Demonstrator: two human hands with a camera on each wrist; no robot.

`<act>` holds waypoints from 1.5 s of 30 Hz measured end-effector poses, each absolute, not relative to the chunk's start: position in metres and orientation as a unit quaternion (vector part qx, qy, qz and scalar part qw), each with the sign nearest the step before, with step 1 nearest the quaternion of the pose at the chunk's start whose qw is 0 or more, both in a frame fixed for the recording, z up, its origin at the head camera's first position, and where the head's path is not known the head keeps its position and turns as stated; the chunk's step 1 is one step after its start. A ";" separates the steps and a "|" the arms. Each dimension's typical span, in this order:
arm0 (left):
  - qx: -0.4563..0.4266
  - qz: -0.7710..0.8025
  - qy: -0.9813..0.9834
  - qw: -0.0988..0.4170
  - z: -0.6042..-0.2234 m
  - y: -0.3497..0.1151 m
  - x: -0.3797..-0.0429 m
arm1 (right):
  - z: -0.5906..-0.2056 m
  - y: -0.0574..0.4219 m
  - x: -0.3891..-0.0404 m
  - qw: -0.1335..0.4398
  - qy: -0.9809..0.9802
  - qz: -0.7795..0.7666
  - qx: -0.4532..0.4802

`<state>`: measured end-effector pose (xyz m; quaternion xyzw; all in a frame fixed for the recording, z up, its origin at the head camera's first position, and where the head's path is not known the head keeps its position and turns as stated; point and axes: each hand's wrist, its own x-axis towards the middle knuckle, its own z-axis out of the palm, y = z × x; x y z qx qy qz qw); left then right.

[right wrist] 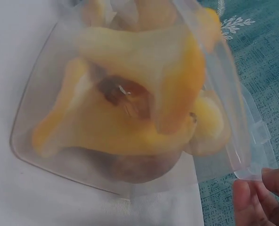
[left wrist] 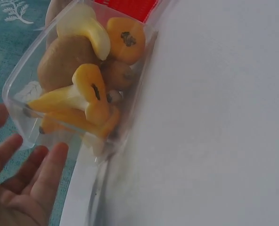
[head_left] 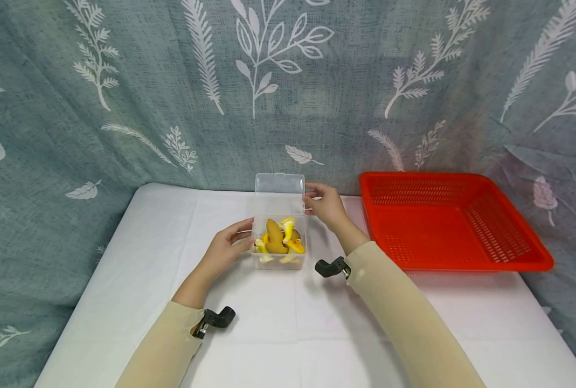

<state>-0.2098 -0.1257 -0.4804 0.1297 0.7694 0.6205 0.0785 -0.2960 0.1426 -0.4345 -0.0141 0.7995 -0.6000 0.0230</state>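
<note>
A red basket [head_left: 462,266] stands beside the box [head_left: 278,265]; relaxed left hand [head_left: 226,247] at its side; right hand [head_left: 327,206] pinches the lid [head_left: 280,195].

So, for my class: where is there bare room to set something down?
Bare white tabletop lies left of the left sleeve, between it and the right sleeve, and in front of the red perforated basket, whose floor is bare too. Crowded: the clear plastic box, holding mushroom-shaped pieces, left hand beside it, right hand on its lid.

white-covered table [head_left: 278,323]; on it, open clear box [head_left: 259,263], red basket [head_left: 472,266] at right.
</note>
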 end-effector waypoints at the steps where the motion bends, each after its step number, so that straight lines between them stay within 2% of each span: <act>1: 0.116 0.619 0.774 0.073 -0.480 -0.124 -0.211 | -0.434 0.143 -0.296 0.026 0.798 -0.602 -0.015; 7: 0.054 0.668 0.740 0.062 -0.475 -0.117 -0.217 | -0.435 0.144 -0.295 0.044 0.786 -0.616 -0.013; 18: -0.005 0.675 0.731 0.100 -0.468 -0.114 -0.216 | -0.438 0.145 -0.294 0.083 0.786 -0.612 -0.001; 31: -0.021 0.687 0.718 0.115 -0.469 -0.113 -0.214 | -0.440 0.141 -0.294 0.075 0.793 -0.605 0.023; 45: -0.022 0.686 0.718 0.115 -0.469 -0.110 -0.215 | -0.442 0.142 -0.296 0.111 0.782 -0.611 0.061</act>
